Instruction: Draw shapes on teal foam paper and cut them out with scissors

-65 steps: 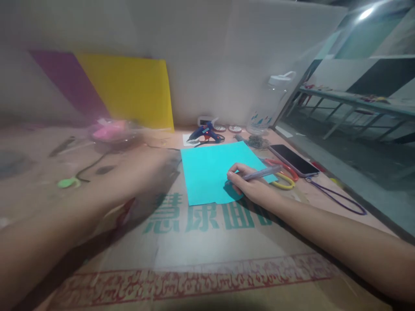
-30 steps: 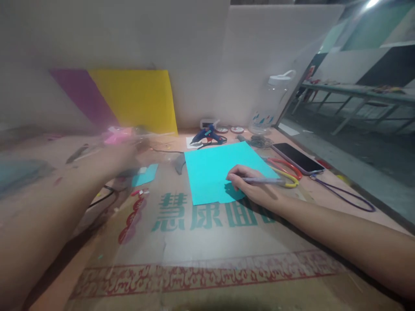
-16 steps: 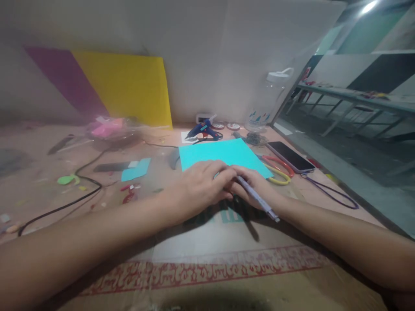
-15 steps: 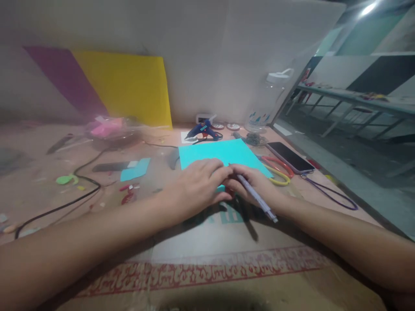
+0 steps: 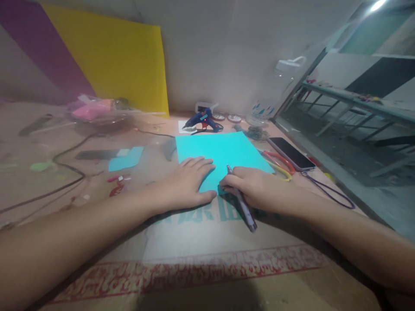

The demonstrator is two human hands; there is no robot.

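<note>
Presently, right hand (image 5: 251,183) clenched round a purple-grey pen (image 5: 245,211); left hand (image 5: 186,183) ungripped, fingers spread, covering the near-left part of a plain, bright cyan sheet (image 5: 214,146). Sheet lies flat on a printed surface (image 5: 194,242). Just beside its right edge: red-and-yellow-handled tool (image 5: 281,160), then phone (image 5: 291,153). Behind: blue glue gun (image 5: 200,118), clear bottle (image 5: 267,95).

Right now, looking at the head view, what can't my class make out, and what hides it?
All in the head view:
Cyan sheet: near left corner hidden by the left grip; part of its near side by the right grip.
Purple sheet: cut off at the picture's top left.
White device: display too small to read.
Green piece: blurred.
Far table: things on it too small and blurred to name.
</note>
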